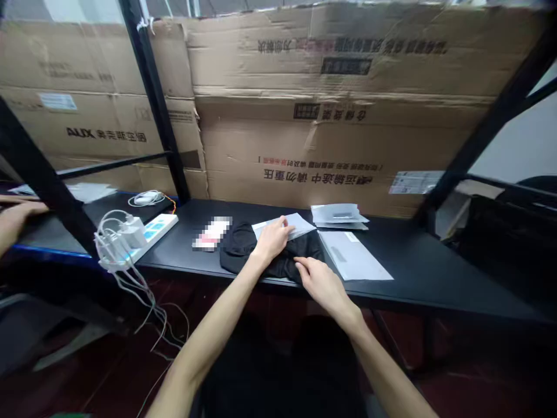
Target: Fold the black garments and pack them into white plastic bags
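A bundle of black cloth (241, 244) lies on the front part of the desk, partly covered by a pale, thin plastic packet (303, 223). My left hand (274, 238) is on the packet, its fingers bent and closed at the packet's near side. My right hand (321, 281) pinches the cloth at its near right, close to the desk edge, thumb and forefinger drawn together. What lies under the cloth is hidden. To the right of my hands rests a flat whitish packet (359, 261). Behind it sits a small stack of similar packets (339, 215).
A pixelated card-like item (212, 233) lies left of the cloth. Further left, a white power strip (157, 229) holds chargers with cables (150, 302) hanging down. Cardboard (331, 139) walls the back, between black metal posts (152, 98). Another person's hand (17, 220) shows far left.
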